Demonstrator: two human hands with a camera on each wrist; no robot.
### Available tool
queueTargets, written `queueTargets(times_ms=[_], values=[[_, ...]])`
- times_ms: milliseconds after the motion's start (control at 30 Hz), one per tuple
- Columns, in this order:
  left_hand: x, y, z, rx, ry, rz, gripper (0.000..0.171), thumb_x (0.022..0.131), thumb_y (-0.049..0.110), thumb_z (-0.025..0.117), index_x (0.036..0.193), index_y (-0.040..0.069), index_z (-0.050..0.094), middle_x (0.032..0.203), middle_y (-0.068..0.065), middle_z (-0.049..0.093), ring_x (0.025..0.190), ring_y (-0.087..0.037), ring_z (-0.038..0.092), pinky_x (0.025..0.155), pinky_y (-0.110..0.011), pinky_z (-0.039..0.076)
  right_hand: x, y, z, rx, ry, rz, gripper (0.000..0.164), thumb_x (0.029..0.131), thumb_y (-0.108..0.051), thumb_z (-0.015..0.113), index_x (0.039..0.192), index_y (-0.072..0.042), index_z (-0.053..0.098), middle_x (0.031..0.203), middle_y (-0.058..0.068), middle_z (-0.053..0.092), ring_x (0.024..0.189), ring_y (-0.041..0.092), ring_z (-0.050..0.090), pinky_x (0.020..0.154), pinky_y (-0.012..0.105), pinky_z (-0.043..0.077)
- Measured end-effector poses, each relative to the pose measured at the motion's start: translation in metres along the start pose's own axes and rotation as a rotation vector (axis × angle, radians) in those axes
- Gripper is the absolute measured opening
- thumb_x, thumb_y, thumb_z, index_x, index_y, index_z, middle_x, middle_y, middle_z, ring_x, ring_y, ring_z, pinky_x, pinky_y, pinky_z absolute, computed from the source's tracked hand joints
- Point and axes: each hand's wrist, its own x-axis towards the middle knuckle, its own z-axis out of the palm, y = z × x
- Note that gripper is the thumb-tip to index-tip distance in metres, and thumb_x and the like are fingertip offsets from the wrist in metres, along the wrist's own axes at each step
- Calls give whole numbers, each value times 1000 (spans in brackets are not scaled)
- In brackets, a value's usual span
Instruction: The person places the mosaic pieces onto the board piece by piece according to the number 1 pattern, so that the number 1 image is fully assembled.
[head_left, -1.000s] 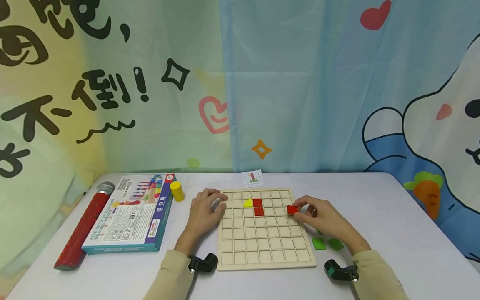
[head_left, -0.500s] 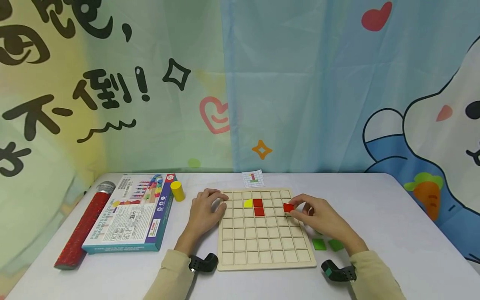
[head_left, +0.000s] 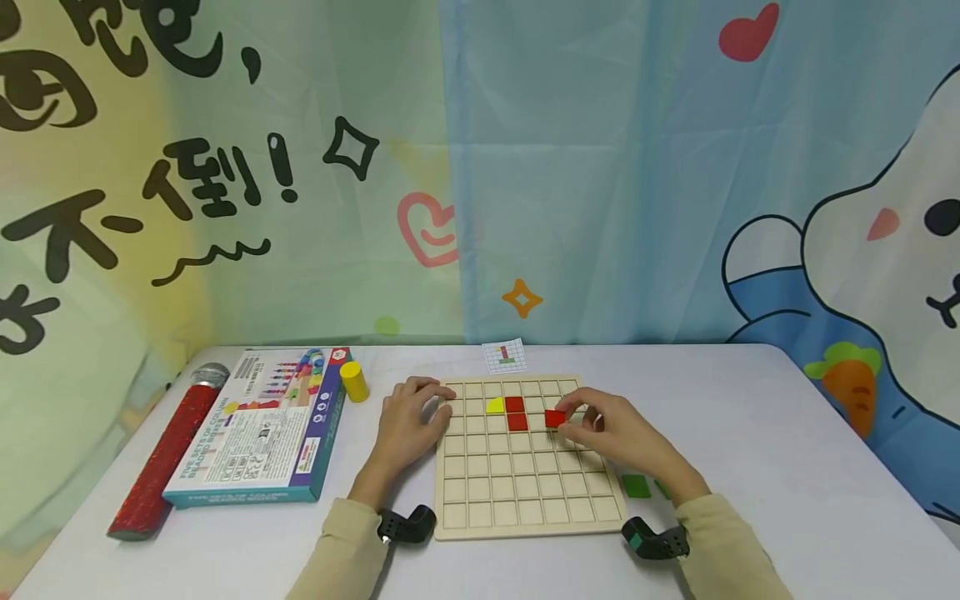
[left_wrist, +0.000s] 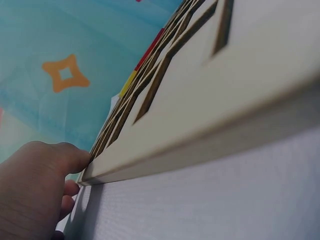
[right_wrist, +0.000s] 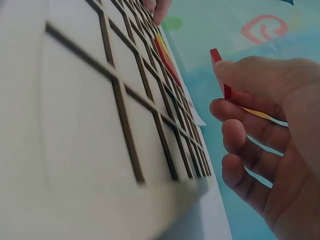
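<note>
A wooden grid board with square cells lies on the table. My left hand holds its left edge near the far corner; the left wrist view has the thumb on top and fingertips by the edge. Between thumb and index finger, my right hand pinches a thin red square tile, held tilted over the board's right half. On the board are a yellow tile with a cut corner, a red tile beside it and another red tile just nearer.
Green tiles lie right of the board, partly behind my right forearm. A small card printed with a coloured grid pattern is at the far edge. To the left are a yellow cylinder, a flat box and a red microphone-like tube.
My right hand has moved left over the board with the red tile, from the right edge toward the two placed red tiles. The left hand stays in place.
</note>
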Motion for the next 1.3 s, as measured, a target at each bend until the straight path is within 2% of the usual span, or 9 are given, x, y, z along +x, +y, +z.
queueTargets(times_ms=[333,600,833,1000,1300], values=[[0,-1,1,1,-6,-5,16,86,21,64,100,21,70,117,-6,60,106,-27,52,80,-40,33,6,-9,10,-2,-20,-11,25,86,-28,68,108,-20,62,75,-2,53,67,10,48,55,23,39],[1,-1,1,4,-8,-11,16,86,21,64,101,21,70,118,-6,60,107,-27,53,81,-41,34,9,-12,17,-20,-43,-6,25,84,-26,70,107,-20,61,80,-4,57,66,10,48,58,23,40],[1,-1,1,-3,-10,-5,17,86,21,64,101,21,70,118,-6,60,107,-27,52,81,-40,34,10,-14,21,-29,-56,-53,24,85,-26,69,107,-20,61,91,-5,60,64,8,47,58,22,40],[1,0,1,-2,-12,-6,17,86,21,64,101,21,70,118,-6,60,107,-27,52,81,-40,34,11,-13,25,-9,-75,-103,25,85,-24,69,107,-16,61,90,-4,58,63,6,44,58,21,39],[0,0,0,-10,-8,-4,17,86,21,64,101,21,70,118,-7,60,107,-28,52,82,-42,34,13,-17,32,-44,-75,-127,23,85,-24,69,105,-14,61,84,-8,54,64,3,44,60,20,41]])
